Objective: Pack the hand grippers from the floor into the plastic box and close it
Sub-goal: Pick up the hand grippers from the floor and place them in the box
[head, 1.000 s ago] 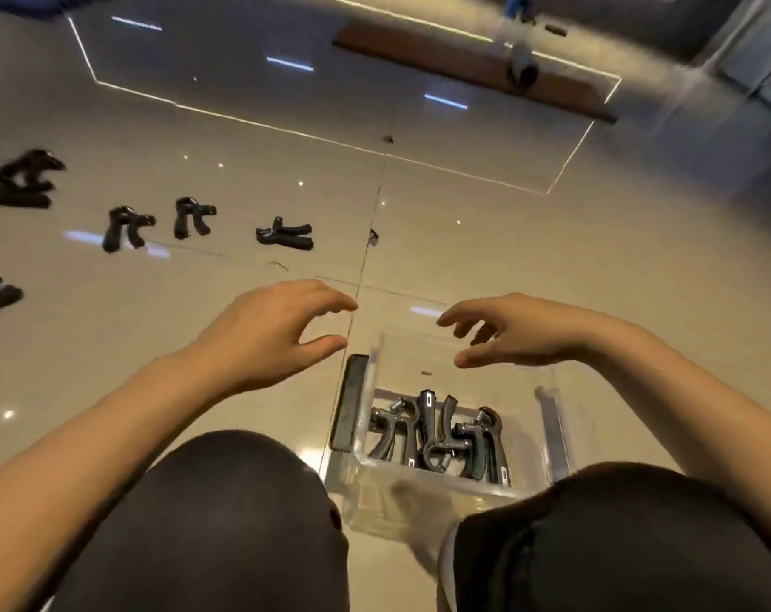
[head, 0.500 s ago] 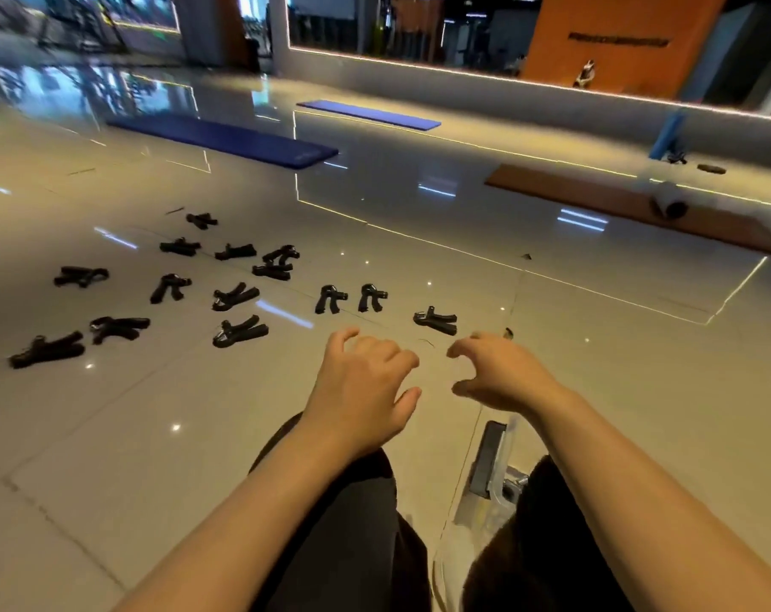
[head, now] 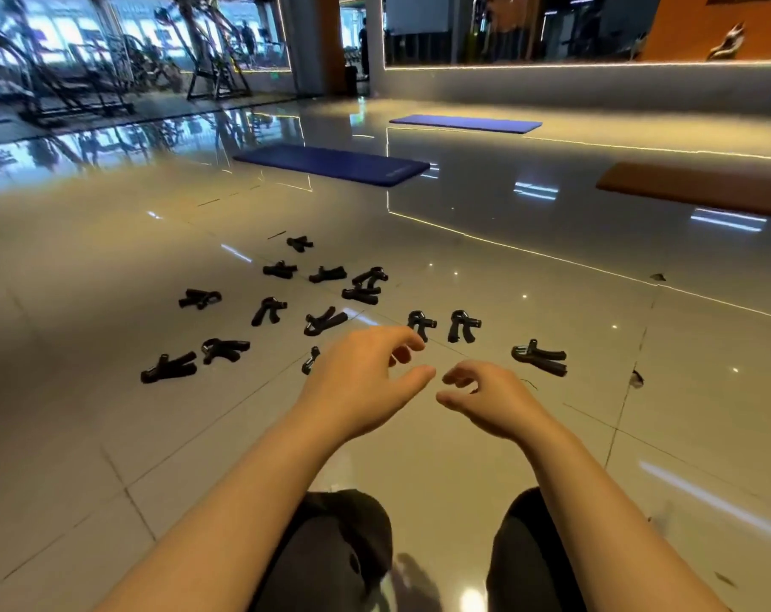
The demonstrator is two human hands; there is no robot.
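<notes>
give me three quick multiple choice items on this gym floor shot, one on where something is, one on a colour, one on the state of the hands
1. Where does the hand gripper nearest the right hand lie?
A. on a blue mat
B. on the floor tiles to that hand's right
C. on the person's knee

2. What colour is the nearest mat?
A. blue
B. green
C. white

3. What are the hands doing?
A. each grips a hand gripper
B. both press flat on the floor
C. both are held out, holding nothing

Answers:
1 B: the rightmost hand gripper rests on the bare tiled floor, beyond and to the right of the right hand.
2 A: the mat is dark blue against the pale tiles.
3 C: the left hand and the right hand show loosely curved fingers with nothing between them.
</notes>
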